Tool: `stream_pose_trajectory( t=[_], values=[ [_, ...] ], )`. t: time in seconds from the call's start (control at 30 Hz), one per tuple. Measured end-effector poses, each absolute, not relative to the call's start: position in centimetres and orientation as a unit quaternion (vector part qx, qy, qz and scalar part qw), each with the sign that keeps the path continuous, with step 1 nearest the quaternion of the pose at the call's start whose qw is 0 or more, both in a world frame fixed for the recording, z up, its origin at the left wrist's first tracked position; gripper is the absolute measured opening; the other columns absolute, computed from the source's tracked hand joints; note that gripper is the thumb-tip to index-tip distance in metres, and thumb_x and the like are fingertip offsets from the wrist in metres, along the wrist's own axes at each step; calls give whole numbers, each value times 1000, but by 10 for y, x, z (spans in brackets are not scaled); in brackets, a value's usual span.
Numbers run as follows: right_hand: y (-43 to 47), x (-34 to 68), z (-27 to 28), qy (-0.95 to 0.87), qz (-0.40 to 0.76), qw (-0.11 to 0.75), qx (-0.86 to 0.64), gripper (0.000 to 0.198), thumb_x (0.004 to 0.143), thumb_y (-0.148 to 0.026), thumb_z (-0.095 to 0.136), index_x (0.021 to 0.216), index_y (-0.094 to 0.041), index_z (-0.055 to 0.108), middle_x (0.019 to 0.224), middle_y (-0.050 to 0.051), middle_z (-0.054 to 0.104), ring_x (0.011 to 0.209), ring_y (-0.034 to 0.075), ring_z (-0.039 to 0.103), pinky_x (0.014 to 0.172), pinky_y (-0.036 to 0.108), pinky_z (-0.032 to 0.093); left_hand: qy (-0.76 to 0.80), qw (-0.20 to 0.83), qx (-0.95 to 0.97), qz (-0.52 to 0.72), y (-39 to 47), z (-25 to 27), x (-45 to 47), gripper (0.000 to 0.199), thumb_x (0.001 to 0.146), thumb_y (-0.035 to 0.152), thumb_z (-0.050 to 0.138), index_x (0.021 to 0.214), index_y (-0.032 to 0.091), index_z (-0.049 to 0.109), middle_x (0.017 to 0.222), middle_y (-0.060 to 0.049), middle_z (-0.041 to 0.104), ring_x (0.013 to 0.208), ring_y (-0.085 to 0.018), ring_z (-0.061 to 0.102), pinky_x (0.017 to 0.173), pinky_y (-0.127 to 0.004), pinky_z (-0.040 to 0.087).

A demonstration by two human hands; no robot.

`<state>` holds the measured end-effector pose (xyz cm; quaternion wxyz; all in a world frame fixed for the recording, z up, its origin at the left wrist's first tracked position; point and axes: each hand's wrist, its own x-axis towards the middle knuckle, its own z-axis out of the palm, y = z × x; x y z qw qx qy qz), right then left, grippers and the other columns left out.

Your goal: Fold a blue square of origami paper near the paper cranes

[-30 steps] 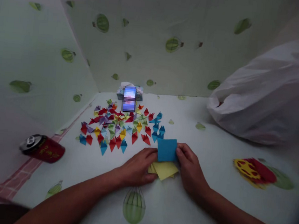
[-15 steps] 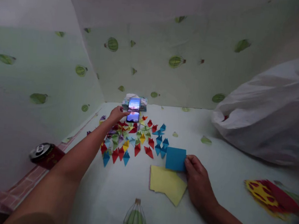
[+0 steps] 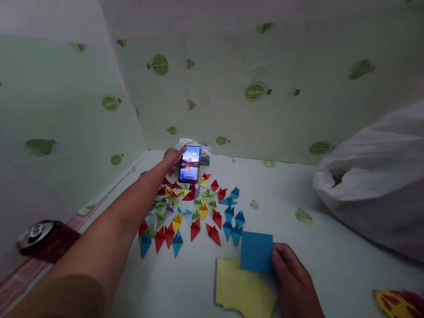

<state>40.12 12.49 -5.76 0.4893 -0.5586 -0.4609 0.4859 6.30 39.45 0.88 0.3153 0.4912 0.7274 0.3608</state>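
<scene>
A phone (image 3: pixel 190 164) with a lit screen stands propped against a soft pack (image 3: pixel 205 154) on the table. My left hand (image 3: pixel 173 156) reaches to the phone's upper left edge with one digit at the screen; its other fingers look bent and are partly hidden, so a grip cannot be made out. Between the thumb and fingers of my right hand (image 3: pixel 292 279) is a square blue sheet of paper (image 3: pixel 256 252), pinched at its right edge. It hangs over a yellow paper stack (image 3: pixel 246 295). Several folded paper pieces (image 3: pixel 203 210) in red, blue, yellow and green lie below the phone.
On the left a dark red drink can (image 3: pixel 48 241) is beside my forearm. A large white plastic bag (image 3: pixel 389 186) bulges at the right. Yellow and red cut pieces (image 3: pixel 402 310) lie at the lower right, blurred. Patterned walls (image 3: pixel 218 94) close off the back and left.
My left hand's digit has moved up the phone, from mid-screen to the upper left edge. My right hand still pinches the blue paper. The view has shifted, so things appear lower.
</scene>
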Motion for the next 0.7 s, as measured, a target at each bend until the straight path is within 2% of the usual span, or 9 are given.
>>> stream_pose_trajectory(
  t=[0.2, 0.53, 0.7],
  values=[
    [126, 400, -52, -470, 471, 484, -568, 32, 86, -53, 57, 74, -24, 51, 71, 1, 51, 70, 21, 46, 64, 31, 41, 720, 376, 478, 335, 378, 9, 51, 37, 95, 35, 61, 126, 16, 59, 126, -11, 62, 107, -24, 64, 90, -45, 57],
    [124, 403, -59, -475, 483, 468, -567, 31, 89, -55, 56, 80, -25, 53, 74, 1, 53, 72, 21, 46, 66, 31, 40, 682, 431, 485, 337, 363, 0, 42, 30, 95, 32, 63, 118, 14, 63, 118, -10, 66, 100, -22, 66, 86, -41, 58],
    [125, 404, -61, -463, 495, 467, -568, 33, 88, -56, 58, 83, -25, 53, 74, 1, 53, 73, 22, 47, 66, 32, 41, 681, 448, 461, 350, 367, -6, 52, 37, 95, 34, 61, 126, 15, 59, 126, -11, 62, 107, -24, 64, 89, -45, 57]
  ],
)
